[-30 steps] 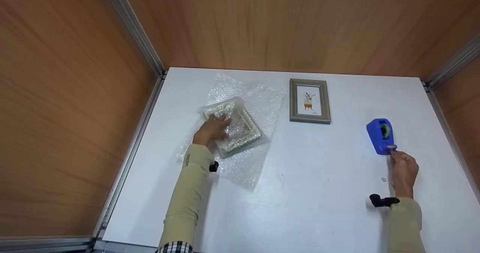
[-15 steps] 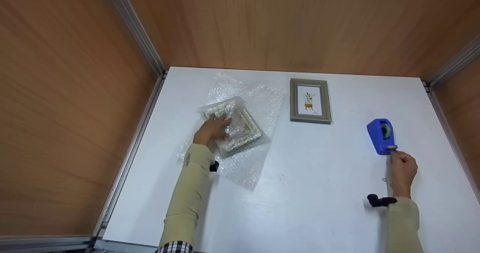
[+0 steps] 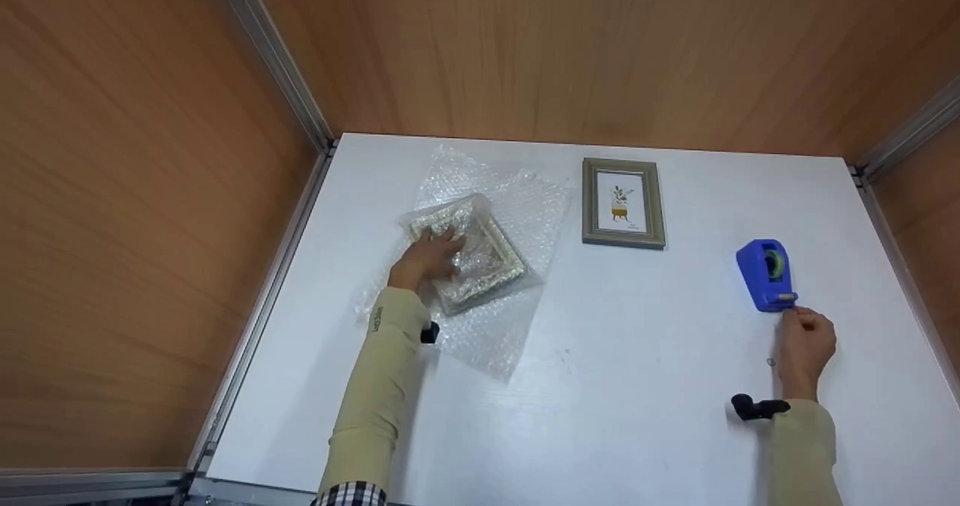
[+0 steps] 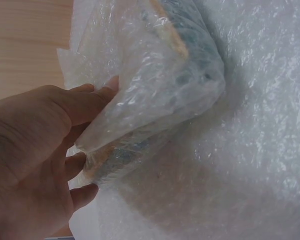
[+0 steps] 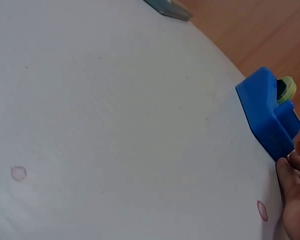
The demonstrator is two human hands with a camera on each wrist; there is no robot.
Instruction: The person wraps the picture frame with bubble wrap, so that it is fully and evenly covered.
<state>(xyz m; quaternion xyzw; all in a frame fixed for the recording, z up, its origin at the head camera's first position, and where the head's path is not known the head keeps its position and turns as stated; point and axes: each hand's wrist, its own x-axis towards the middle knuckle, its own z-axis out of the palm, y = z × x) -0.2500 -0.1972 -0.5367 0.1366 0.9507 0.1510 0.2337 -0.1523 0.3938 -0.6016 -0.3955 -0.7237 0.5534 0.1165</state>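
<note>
On the left of the table lies a picture frame (image 3: 491,272) with a pale ornate border, covered by a fold of clear bubble wrap (image 3: 534,202). My left hand (image 3: 426,258) presses on the wrapped frame with spread fingers. The left wrist view shows thumb and fingertips on the edge of the folded wrap (image 4: 140,95). At the right, my right hand (image 3: 806,352) is at the front end of a blue tape dispenser (image 3: 759,277). Its thumb and finger pinch the tape end just below the cutter; the strip itself is mostly hidden. A yellowish tape roll (image 5: 288,89) sits in the dispenser.
A second picture frame (image 3: 585,202), grey-green with a potted-plant print, lies face up at the back centre. Wooden panels (image 3: 562,55) enclose the white table (image 3: 637,386) at the back and sides. A small ring-like mark (image 3: 770,361) is beside my right hand.
My right hand has drawn slightly back from the dispenser's cutter, its fingers still pinched. My left hand stays in place on the wrapped frame.
</note>
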